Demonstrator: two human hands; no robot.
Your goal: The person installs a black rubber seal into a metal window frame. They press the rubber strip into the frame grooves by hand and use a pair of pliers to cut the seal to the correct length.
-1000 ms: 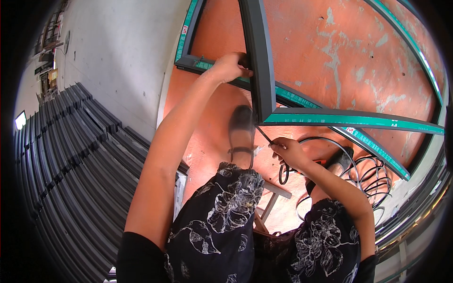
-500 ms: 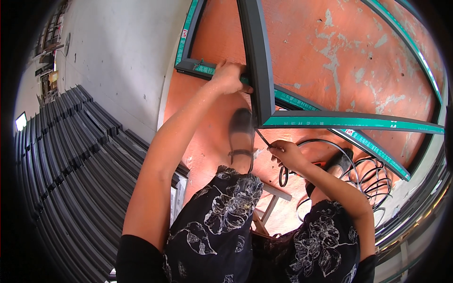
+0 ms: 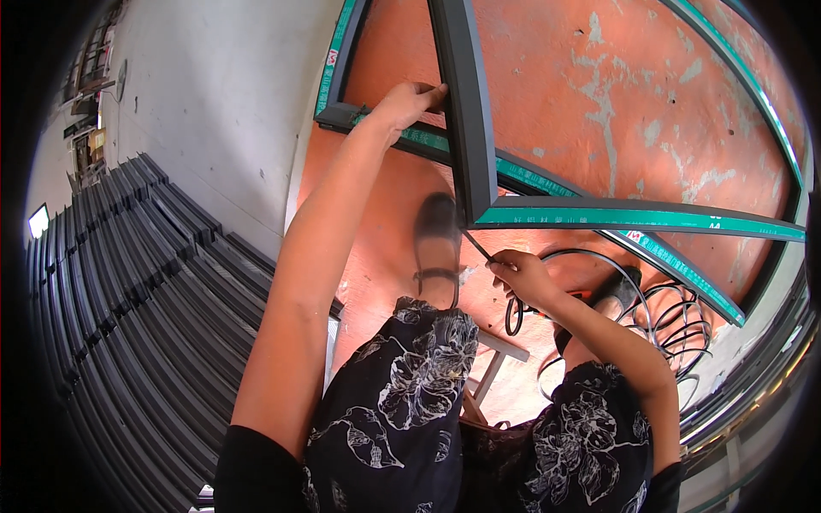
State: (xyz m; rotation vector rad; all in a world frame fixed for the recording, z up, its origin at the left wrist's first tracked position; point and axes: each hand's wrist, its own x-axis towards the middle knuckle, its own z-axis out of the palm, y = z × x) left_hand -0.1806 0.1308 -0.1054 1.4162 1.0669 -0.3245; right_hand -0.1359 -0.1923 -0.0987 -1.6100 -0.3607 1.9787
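Note:
A dark grey window frame (image 3: 472, 111) with green printed film on its lower bar stands tilted in front of me. My left hand (image 3: 410, 107) grips the left edge of its upright bar, fingertips partly hidden behind that edge. Below the frame's lower left corner, my right hand (image 3: 522, 278) pinches a thin black rubber strip (image 3: 477, 245) between thumb and fingers. The strip runs up from the pinch to the corner. Behind lies a second dark frame (image 3: 534, 175) with green film, crossing under the first.
Coils of black strip (image 3: 676, 321) lie on the orange, paint-worn floor (image 3: 633, 103) at the right. Long dark profiles (image 3: 145, 325) are stacked at the left beside a pale wall (image 3: 222, 85). A wooden stool leg (image 3: 489, 376) shows between my knees.
My left hand has slid upward along the upright bar, away from the corner. My right hand stays nearly in place, still pinching the rubber strip.

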